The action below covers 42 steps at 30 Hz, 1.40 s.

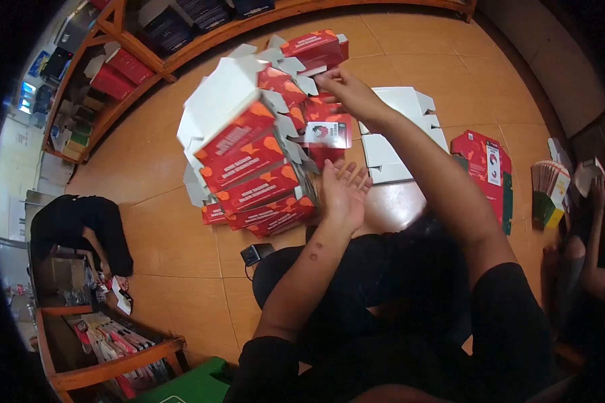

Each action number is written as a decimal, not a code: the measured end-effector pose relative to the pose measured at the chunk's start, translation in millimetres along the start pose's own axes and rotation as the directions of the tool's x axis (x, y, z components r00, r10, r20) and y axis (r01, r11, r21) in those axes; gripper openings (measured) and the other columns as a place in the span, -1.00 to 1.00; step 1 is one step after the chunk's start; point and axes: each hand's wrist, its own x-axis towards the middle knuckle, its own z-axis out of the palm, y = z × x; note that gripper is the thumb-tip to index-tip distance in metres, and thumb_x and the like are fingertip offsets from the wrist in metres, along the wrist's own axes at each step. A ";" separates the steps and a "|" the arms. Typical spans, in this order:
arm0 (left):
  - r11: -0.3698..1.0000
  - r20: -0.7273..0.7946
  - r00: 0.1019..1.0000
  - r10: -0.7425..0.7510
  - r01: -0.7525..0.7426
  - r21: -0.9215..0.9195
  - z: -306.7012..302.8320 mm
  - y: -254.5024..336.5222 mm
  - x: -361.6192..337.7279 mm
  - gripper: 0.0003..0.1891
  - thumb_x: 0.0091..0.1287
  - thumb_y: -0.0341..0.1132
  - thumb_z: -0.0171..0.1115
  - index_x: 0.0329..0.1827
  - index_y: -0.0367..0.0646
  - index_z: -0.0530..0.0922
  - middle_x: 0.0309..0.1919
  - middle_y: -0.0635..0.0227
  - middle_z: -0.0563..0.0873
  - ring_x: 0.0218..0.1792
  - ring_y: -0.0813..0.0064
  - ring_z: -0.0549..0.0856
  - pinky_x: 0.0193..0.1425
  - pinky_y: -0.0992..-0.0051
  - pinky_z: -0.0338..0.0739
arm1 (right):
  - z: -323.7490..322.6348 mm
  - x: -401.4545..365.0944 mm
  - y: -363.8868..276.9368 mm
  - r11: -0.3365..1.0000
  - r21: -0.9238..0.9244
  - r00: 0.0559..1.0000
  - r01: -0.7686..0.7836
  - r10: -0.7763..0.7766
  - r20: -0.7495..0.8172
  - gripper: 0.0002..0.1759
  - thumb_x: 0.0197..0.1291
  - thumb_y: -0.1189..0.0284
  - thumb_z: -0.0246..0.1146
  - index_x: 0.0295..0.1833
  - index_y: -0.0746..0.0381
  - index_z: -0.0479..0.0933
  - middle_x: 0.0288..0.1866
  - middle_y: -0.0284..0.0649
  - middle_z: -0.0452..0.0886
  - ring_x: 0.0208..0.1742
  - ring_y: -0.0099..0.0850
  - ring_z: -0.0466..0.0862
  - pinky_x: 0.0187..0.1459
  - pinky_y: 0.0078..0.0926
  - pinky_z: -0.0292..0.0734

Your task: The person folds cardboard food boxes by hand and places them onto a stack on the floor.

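Observation:
In front of me, red cardboard boxes with orange patterns are piled up, their white flaps sticking out. The topmost one shows a white inside. My left hand is held palm up with its fingers spread, right of the pile, with nothing in it. Farther up, my right hand reaches over the pile's right side, fingers apart and fingertips right at a white flap. Between the hands is a red box face with a white picture label. White flattened cartons lie on the floor under my right forearm.
Right of the cartons lies a red and green box. Another person's hand is at the far right, near fanned yellow-green packaging. A crouching person works at left. Wooden shelves line the back. A small black device sits by my knee.

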 end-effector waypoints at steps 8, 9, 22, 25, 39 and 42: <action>0.980 -0.013 0.984 0.175 -0.176 -0.088 4.4 30.0 -2.7 -0.69 0.48 0.03 0.01 -0.09 -0.03 0.40 -0.15 0.36 0.55 -0.10 0.37 0.55 0.06 0.26 0.46 | -107.5 -67.4 202.9 0.290 -0.953 0.964 0.084 0.219 0.151 -0.27 -0.20 0.11 0.57 0.19 -0.01 0.54 0.43 0.01 0.30 0.38 0.03 0.39 0.34 -0.03 0.37; 0.979 -0.027 0.983 0.181 -0.183 -0.086 8.1 32.8 -4.7 -0.70 0.50 0.01 0.00 -0.10 -0.04 0.39 -0.15 0.37 0.54 -0.13 0.39 0.55 0.05 0.27 0.45 | -109.4 -75.0 207.3 0.222 -0.972 0.965 0.076 0.228 0.128 -0.26 -0.22 0.12 0.58 0.18 -0.02 0.55 0.42 -0.05 0.32 0.38 0.01 0.38 0.34 -0.05 0.38; 0.980 0.005 0.985 0.175 -0.174 -0.100 2.3 41.3 1.3 -0.71 0.52 -0.02 -0.04 -0.14 -0.06 0.39 -0.20 0.37 0.53 -0.18 0.42 0.52 0.01 0.30 0.46 | -126.4 -42.6 198.3 0.224 -0.949 0.901 0.223 0.326 0.288 -0.38 -0.30 0.13 0.62 -0.01 0.02 0.66 0.24 -0.21 0.49 0.25 -0.10 0.51 0.25 -0.17 0.47; 0.978 0.002 0.982 0.187 -0.186 -0.089 2.9 42.5 2.3 -0.72 0.52 -0.03 -0.03 -0.14 -0.05 0.39 -0.22 0.38 0.54 -0.20 0.42 0.52 0.01 0.31 0.46 | -130.7 -42.8 193.1 0.286 -0.943 0.893 0.173 0.357 0.273 -0.41 -0.26 0.15 0.61 -0.02 0.04 0.66 0.23 -0.17 0.49 0.25 -0.10 0.51 0.24 -0.19 0.46; -0.204 0.697 0.286 0.658 -0.823 0.530 17.6 42.2 1.6 -0.57 0.33 -0.26 0.33 0.16 -0.21 0.41 0.14 0.13 0.53 0.15 0.24 0.55 0.18 0.21 0.49 | -105.1 -115.0 -22.7 0.156 -0.970 0.850 0.185 -0.520 0.079 -0.88 0.24 0.42 0.22 -0.14 0.15 0.60 -0.20 -0.23 0.68 0.03 -0.18 0.60 0.18 -0.14 0.27; -0.698 0.935 0.239 0.262 -0.622 0.354 33.4 47.3 -25.6 -0.40 0.23 -0.25 0.42 0.28 -0.20 0.37 0.33 0.00 0.40 0.27 0.14 0.47 0.22 0.22 0.47 | -96.7 -144.7 -54.2 0.259 -0.899 0.920 0.352 -0.271 0.282 -0.89 0.26 0.39 0.23 -0.14 0.12 0.60 -0.19 -0.30 0.65 0.09 -0.23 0.56 0.26 -0.12 0.20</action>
